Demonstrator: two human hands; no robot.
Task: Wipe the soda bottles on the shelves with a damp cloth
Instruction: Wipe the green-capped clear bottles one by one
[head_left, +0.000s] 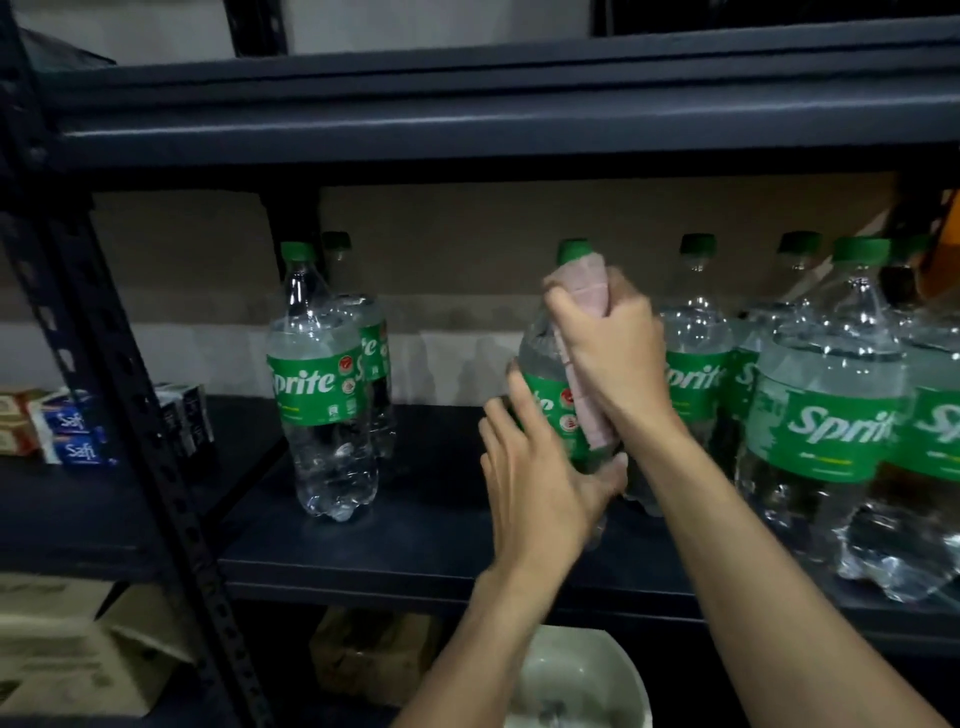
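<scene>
A clear Sprite bottle (543, 364) with a green cap and label stands mid-shelf on the dark metal shelf (415, 551). My right hand (610, 343) is wrapped around its neck and shoulder, pressing a pale pink cloth (584, 395) against it; the cloth hangs down over the label. My left hand (540, 478) grips the bottle's lower body from the left. Two Sprite bottles (322, 384) stand apart at the left, one behind the other. Several more Sprite bottles (826, 415) crowd the right side.
A slotted upright post (119, 395) divides this bay from the left one, where small blue and white boxes (72, 431) lie. A white basin (576, 680) sits below the shelf edge. Cardboard boxes (78, 649) fill the lower level. Another shelf (467, 109) runs overhead.
</scene>
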